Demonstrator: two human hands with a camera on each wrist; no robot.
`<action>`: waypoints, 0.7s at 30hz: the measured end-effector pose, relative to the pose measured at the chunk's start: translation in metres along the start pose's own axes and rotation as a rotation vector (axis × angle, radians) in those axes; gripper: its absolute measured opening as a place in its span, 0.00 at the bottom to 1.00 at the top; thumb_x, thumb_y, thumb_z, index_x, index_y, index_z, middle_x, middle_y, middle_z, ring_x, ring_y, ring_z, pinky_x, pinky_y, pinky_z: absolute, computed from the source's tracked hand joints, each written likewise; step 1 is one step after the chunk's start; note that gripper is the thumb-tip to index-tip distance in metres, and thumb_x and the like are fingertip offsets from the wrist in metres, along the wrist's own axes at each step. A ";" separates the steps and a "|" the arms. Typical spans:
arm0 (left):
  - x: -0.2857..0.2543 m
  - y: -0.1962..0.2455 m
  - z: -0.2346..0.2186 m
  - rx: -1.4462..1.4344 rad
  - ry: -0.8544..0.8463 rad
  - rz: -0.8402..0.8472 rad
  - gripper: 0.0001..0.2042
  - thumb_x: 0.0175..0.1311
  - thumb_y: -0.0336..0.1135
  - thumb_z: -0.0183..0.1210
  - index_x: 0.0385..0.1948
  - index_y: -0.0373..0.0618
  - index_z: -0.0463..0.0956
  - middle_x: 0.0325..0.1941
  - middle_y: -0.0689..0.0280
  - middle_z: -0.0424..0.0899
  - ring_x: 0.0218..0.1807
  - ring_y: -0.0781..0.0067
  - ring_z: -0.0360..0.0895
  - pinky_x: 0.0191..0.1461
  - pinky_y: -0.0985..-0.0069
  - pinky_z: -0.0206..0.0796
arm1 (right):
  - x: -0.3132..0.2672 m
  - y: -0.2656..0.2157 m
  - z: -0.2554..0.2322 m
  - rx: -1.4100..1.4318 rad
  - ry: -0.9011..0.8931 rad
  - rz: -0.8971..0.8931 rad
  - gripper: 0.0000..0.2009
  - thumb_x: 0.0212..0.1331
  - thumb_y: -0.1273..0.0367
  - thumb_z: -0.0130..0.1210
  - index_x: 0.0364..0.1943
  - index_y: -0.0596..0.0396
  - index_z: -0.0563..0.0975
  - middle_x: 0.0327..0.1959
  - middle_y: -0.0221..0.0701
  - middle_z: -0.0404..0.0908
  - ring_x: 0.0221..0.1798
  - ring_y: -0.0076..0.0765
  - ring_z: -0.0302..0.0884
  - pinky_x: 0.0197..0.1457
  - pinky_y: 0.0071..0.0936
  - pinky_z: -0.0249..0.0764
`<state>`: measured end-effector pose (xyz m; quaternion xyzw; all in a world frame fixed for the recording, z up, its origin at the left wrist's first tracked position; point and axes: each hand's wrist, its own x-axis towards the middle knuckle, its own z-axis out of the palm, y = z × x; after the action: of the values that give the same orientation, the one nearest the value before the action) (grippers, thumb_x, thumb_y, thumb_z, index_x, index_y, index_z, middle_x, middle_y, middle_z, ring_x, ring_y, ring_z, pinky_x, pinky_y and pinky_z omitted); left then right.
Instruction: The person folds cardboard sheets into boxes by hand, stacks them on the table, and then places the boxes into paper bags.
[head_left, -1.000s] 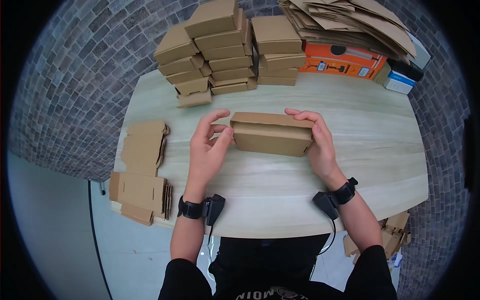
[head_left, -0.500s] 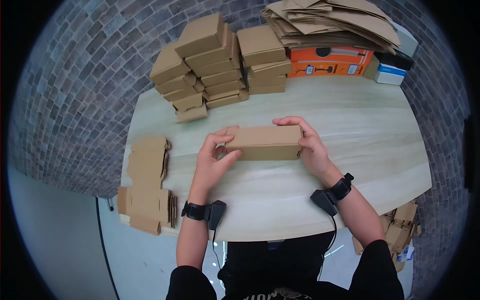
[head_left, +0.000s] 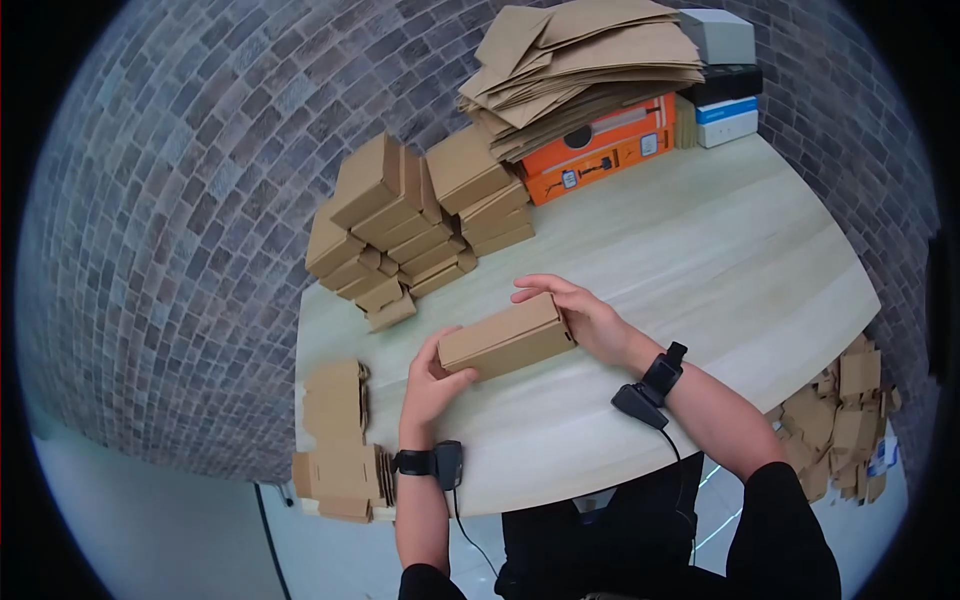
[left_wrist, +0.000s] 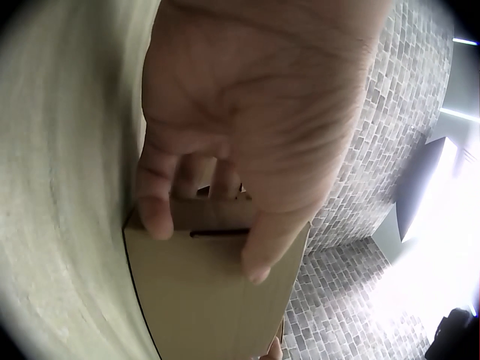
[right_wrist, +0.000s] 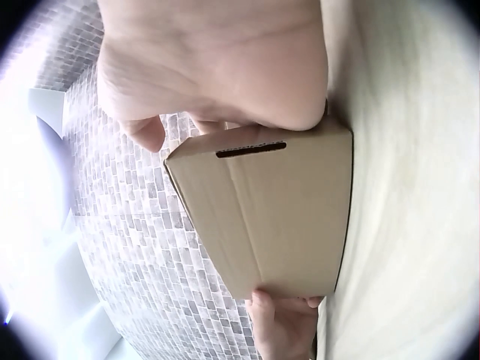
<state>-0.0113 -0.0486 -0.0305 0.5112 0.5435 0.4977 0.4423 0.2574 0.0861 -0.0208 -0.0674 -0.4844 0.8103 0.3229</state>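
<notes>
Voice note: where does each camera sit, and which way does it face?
Head: on the head, facing forward and down at the table; shows both forearms, the left hand and the right hand.
Left wrist: faces along the left palm to the box; right fingertips peek in.
Right wrist: faces along the right palm; shows the left hand beyond.
Both wrist views share the box and brick wall.

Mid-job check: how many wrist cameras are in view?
2. The left camera is strapped behind the left hand, the right camera behind the right hand. I see no others, and neither is hidden in the head view.
</notes>
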 end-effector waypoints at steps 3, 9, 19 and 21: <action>0.000 0.004 0.001 0.066 -0.010 -0.069 0.41 0.51 0.21 0.68 0.69 0.47 0.55 0.64 0.53 0.72 0.62 0.62 0.72 0.54 0.68 0.75 | 0.000 0.000 -0.005 0.053 0.060 0.019 0.26 0.71 0.53 0.37 0.66 0.52 0.67 0.63 0.36 0.72 0.65 0.33 0.67 0.69 0.31 0.58; 0.000 0.028 0.025 0.228 0.073 0.146 0.35 0.55 0.21 0.66 0.67 0.45 0.63 0.61 0.59 0.72 0.58 0.65 0.74 0.50 0.69 0.78 | 0.006 0.011 -0.014 -0.073 0.082 -0.058 0.22 0.73 0.59 0.38 0.65 0.53 0.67 0.60 0.36 0.73 0.64 0.30 0.67 0.70 0.32 0.59; 0.003 0.041 0.040 0.238 0.054 0.039 0.33 0.57 0.16 0.58 0.66 0.46 0.61 0.55 0.58 0.74 0.49 0.63 0.79 0.41 0.67 0.84 | -0.001 0.016 -0.007 -0.467 -0.056 -0.138 0.27 0.71 0.60 0.40 0.71 0.52 0.55 0.68 0.42 0.62 0.70 0.38 0.58 0.72 0.34 0.52; 0.011 0.063 0.035 0.291 0.067 0.055 0.31 0.57 0.18 0.59 0.65 0.46 0.61 0.54 0.58 0.74 0.47 0.64 0.80 0.38 0.69 0.83 | -0.001 0.014 -0.007 -0.305 0.099 -0.165 0.27 0.72 0.58 0.40 0.70 0.58 0.56 0.62 0.44 0.64 0.66 0.38 0.61 0.71 0.32 0.54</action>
<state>0.0295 -0.0355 0.0284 0.5675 0.6102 0.4425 0.3314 0.2548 0.0861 -0.0362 -0.1157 -0.5891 0.6938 0.3978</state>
